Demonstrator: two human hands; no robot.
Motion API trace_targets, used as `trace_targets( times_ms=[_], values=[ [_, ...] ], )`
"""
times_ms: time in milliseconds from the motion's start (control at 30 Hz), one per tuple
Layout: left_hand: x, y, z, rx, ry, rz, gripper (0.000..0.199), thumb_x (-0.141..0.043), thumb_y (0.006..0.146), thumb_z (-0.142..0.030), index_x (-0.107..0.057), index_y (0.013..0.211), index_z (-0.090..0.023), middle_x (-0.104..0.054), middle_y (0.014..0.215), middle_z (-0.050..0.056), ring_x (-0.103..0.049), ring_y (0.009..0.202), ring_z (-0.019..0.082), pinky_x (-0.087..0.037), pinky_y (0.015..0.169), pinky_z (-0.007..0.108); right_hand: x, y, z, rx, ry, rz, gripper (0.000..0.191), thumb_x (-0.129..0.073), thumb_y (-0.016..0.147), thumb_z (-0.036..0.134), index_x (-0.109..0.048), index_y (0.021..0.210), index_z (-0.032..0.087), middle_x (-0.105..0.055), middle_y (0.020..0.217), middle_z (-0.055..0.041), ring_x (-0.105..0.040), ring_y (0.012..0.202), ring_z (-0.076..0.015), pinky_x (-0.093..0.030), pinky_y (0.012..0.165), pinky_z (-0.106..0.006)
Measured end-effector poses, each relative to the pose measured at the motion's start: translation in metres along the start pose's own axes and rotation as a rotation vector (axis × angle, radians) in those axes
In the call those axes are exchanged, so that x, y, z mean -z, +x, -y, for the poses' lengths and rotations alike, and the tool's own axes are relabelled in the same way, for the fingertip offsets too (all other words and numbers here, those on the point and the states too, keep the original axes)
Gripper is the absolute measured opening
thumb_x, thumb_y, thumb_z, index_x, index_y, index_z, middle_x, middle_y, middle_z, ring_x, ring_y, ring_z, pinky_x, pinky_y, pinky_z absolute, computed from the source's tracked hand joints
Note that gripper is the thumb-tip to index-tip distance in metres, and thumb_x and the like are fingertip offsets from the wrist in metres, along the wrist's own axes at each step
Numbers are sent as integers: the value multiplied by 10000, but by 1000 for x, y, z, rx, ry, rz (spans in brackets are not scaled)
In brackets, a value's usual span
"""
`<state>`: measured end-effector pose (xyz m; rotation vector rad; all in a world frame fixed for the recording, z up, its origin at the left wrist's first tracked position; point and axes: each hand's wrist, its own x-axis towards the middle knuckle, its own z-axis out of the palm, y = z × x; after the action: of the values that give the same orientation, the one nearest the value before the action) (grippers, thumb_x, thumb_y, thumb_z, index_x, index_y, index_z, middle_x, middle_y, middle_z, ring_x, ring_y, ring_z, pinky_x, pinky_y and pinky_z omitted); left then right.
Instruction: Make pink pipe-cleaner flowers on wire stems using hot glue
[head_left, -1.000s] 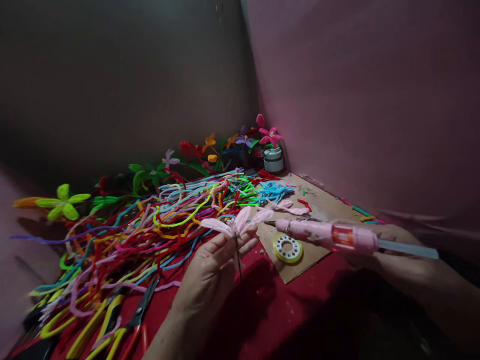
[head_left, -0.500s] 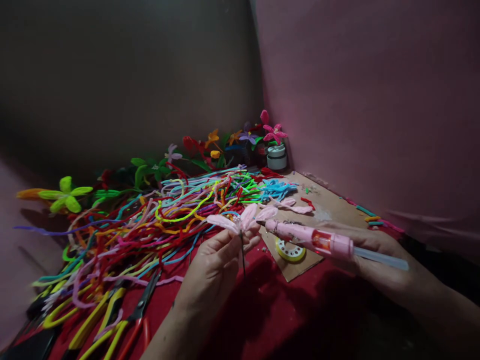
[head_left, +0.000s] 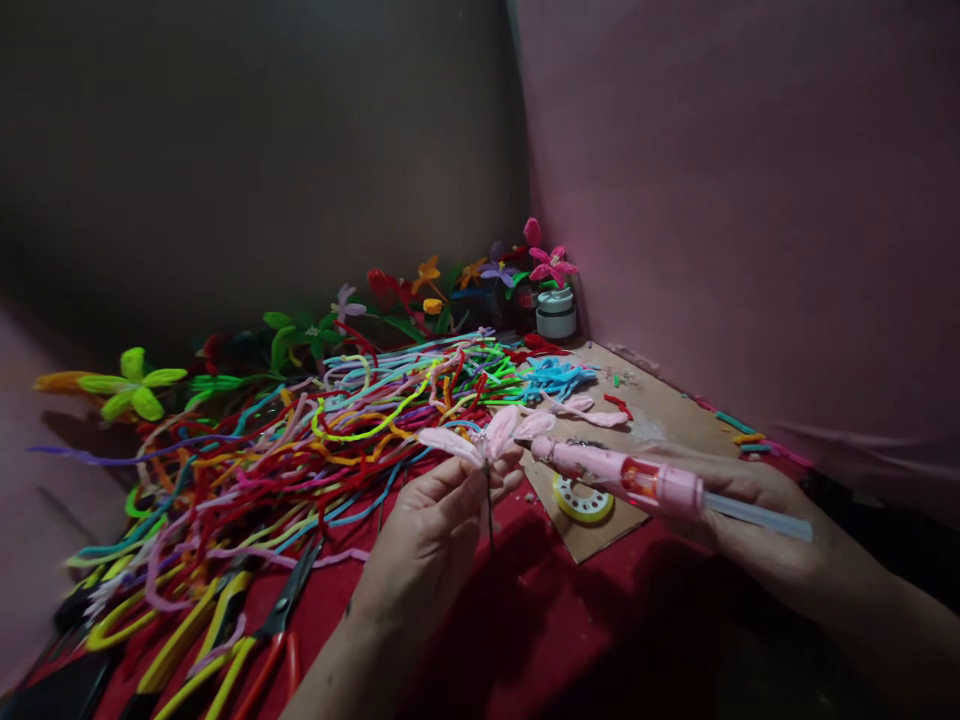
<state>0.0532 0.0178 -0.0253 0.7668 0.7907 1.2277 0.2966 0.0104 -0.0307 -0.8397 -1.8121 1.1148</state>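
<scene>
Between the fingertips of my left hand (head_left: 442, 515) is a pale pink pipe-cleaner flower (head_left: 501, 430), its petals spread and its dark thin stem pointing down. My right hand (head_left: 757, 510) is wrapped round a pink hot glue gun (head_left: 615, 470), with a translucent glue stick (head_left: 761, 516) jutting from its back end. The gun's dark nozzle points left and sits close to the flower's right-hand petal; whether it touches cannot be made out. Most of the right-hand fingers are hidden behind the gun. Loose pink petals (head_left: 592, 414) lie on a cardboard sheet (head_left: 667, 410) beyond.
A tangled heap of coloured pipe cleaners (head_left: 360, 430) covers the left of the red cloth (head_left: 525, 610). Scissors (head_left: 281, 605) and yellow-handled pliers (head_left: 191, 635) lie at front left. A yellow tape roll (head_left: 583, 500) rests on the cardboard. Finished flowers (head_left: 135, 385) line the wall.
Almost nothing differs. The flower in my left hand appears very slightly further right, and the glue gun keeps its place beside the petal.
</scene>
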Motion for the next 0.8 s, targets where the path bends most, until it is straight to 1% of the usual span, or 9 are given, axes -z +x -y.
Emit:
trace_targets(
  times_ms=[100,267,433,600,800],
  values=[
    [-1,-1,0,-8,-8,5,46,-700,663,-137,-662,685,-121,-650,1090,108,-543,1096,272,-371,991,394,0,1,1,16,6,24,374,-478,840,367,-551,1204,324,-501,1310,-17,-387,1253,-282,-319,1038,-422],
    [-2,0,-1,-27,10,22,108,-719,657,-196,-667,701,-112,-659,1048,133,-529,1104,301,-376,978,431,-1,4,4,26,-6,55,400,-464,849,348,-501,1248,337,-433,1367,13,-320,1297,-255,-245,1083,-399],
    [-2,1,0,-17,11,41,140,-697,688,-212,-678,778,-106,-623,1129,130,-492,1149,298,-351,1003,425,-1,2,5,12,-14,44,396,-455,853,345,-510,1244,323,-451,1353,-1,-333,1289,-265,-260,1075,-410],
    [-2,-1,-1,-9,14,42,124,-679,710,-203,-676,779,-100,-581,1204,133,-478,1164,304,-344,1009,418,-1,0,5,39,-19,44,409,-461,856,302,-481,1263,336,-415,1379,20,-317,1299,-249,-262,1079,-388],
    [-2,0,-1,-16,20,36,128,-687,703,-208,-677,763,-96,-598,1178,143,-496,1145,305,-356,1000,415,0,1,5,36,-50,42,407,-454,857,310,-474,1261,361,-414,1374,58,-284,1316,-229,-250,1092,-371]
  ],
)
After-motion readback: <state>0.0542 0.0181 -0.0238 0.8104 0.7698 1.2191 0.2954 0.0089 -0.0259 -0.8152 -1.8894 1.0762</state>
